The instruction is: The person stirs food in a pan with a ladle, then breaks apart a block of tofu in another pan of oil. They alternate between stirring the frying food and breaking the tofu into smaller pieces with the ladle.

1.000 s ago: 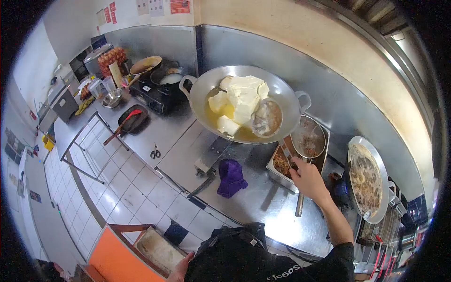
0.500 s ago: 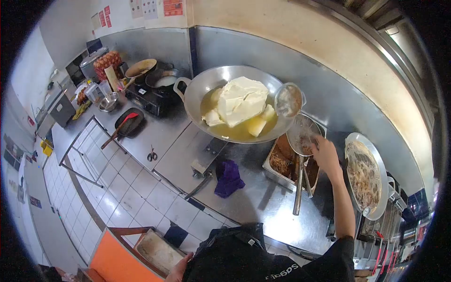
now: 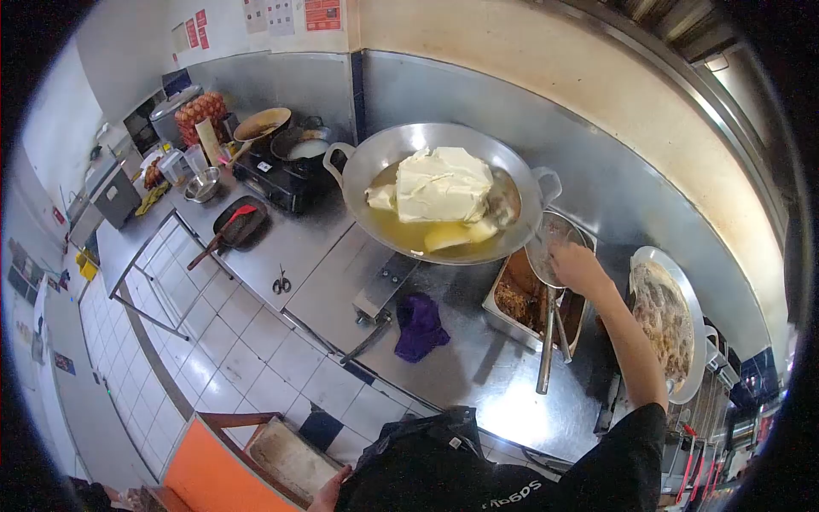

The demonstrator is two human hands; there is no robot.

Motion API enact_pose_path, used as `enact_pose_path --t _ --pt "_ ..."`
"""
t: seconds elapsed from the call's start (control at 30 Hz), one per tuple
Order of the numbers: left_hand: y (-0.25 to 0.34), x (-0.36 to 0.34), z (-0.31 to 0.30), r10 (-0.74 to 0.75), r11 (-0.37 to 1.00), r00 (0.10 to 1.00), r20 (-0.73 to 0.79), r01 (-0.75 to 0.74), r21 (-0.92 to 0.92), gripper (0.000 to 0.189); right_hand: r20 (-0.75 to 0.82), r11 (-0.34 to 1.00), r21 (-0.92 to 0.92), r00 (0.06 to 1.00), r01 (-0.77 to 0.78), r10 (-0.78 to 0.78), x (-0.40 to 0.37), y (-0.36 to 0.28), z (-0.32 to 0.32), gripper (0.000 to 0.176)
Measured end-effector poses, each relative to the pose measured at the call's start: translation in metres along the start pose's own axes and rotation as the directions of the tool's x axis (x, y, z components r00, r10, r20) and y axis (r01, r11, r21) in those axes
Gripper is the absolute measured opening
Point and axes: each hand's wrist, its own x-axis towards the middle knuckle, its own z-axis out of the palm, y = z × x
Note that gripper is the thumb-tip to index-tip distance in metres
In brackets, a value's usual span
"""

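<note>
A wide metal wok [image 3: 384, 147] holds a large pale block of butter [image 3: 444, 183] with smaller pieces in yellow melted liquid. My right hand [image 3: 576, 266] is closed by the wok's right rim, above a strainer [image 3: 544, 256] lying over a metal tray. It seems to grip a ladle [image 3: 503, 207], whose blurred bowl is in the wok beside the block; its handle is hard to make out. Dark brown crumbly food [image 3: 516, 300] fills part of the tray. My left hand [image 3: 328, 491] hangs low at the bottom edge, fingers mostly hidden.
At right stands a second wok [image 3: 664, 324] of frothy brown frying food. A purple cloth [image 3: 421, 328], scissors [image 3: 281, 280] and a black pan [image 3: 241, 226] with a red spatula lie leftward. Behind them is a portable stove [image 3: 273, 181]. An orange panel [image 3: 209, 469] stands low left.
The ladle's bowl has gone from above the wok's right rim down and left into the wok. My right forearm has swung to the right. The view has shifted slightly.
</note>
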Motion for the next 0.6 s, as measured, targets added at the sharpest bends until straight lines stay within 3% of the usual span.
enact_pose_path --t 0.03,0.1,0.13,0.17,0.27,0.37,0.4,0.47,0.6 --pt "-0.006 -0.024 0.011 0.408 0.823 0.898 0.166 -0.44 0.358 0.044 0.008 1.0 -0.03 1.0 0.005 -0.005 -0.003 0.003 0.009 0.024" --pt "0.002 -0.035 0.027 0.624 0.365 0.642 0.446 -0.744 0.559 0.042 0.033 0.998 -0.056 0.999 0.003 -0.001 -0.012 0.002 0.015 0.026" --pt "0.012 -0.027 0.035 0.354 0.837 0.925 0.135 -0.378 0.396 0.043 0.028 0.998 -0.053 0.999 -0.026 0.028 -0.018 -0.003 0.011 0.027" --pt "0.019 -0.015 0.039 -0.102 0.994 0.993 -0.06 0.105 0.045 0.044 0.02 0.997 -0.05 0.998 -0.056 0.057 -0.024 -0.007 0.007 0.029" --pt "0.016 0.045 -0.014 -0.148 0.989 0.987 0.068 0.148 0.009 0.047 -0.021 0.988 -0.146 0.999 0.039 -0.043 -0.043 -0.013 -0.004 0.02" --pt "0.036 0.003 0.041 -0.245 0.967 0.969 0.015 0.244 0.073 0.047 -0.016 0.997 -0.03 0.997 -0.073 0.073 -0.059 -0.026 -0.027 0.031" --pt "0.042 -0.021 0.071 -0.248 0.966 0.969 0.02 0.246 0.077 0.047 0.037 0.991 -0.067 0.992 -0.118 0.121 -0.06 -0.022 -0.026 0.033" --pt "0.049 -0.061 0.117 -0.116 0.979 0.986 -0.116 0.134 0.156 0.043 -0.019 0.988 0.011 0.988 -0.156 0.156 -0.068 -0.023 -0.036 0.032" --pt "0.05 -0.05 0.106 -0.232 0.971 0.973 0.008 0.23 0.071 0.044 -0.097 0.953 0.191 0.962 -0.234 0.256 -0.074 -0.034 -0.054 0.031"
